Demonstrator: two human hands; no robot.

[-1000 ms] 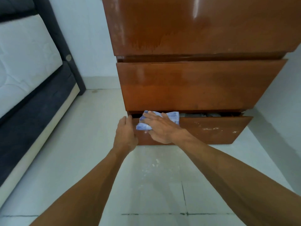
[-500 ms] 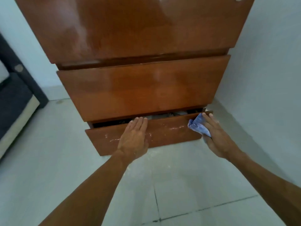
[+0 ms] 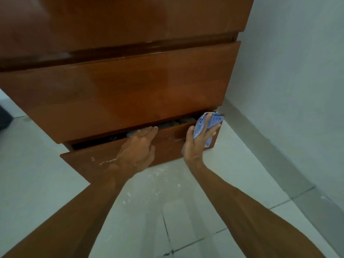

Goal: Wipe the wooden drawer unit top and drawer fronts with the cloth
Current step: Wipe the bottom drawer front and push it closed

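The glossy brown wooden drawer unit point(image 3: 130, 86) fills the upper part of the view. Its bottom drawer point(image 3: 89, 162) stands slightly pulled out, with white smears on its front. My left hand point(image 3: 137, 148) lies flat on that drawer front near the middle, fingers over its top edge. My right hand point(image 3: 197, 144) presses a blue striped cloth point(image 3: 210, 121) against the right end of the same drawer front. The unit's top is out of view.
A pale wall point(image 3: 288, 81) with a grey skirting board runs close along the unit's right side. Light floor tiles point(image 3: 167, 211) lie below, sprinkled with white specks in front of the drawer. A dark object point(image 3: 4, 116) shows at the far left edge.
My right hand carried the cloth from the left end of the bottom drawer front to its right end. My left hand slid right to the middle. The view swung right and closer.
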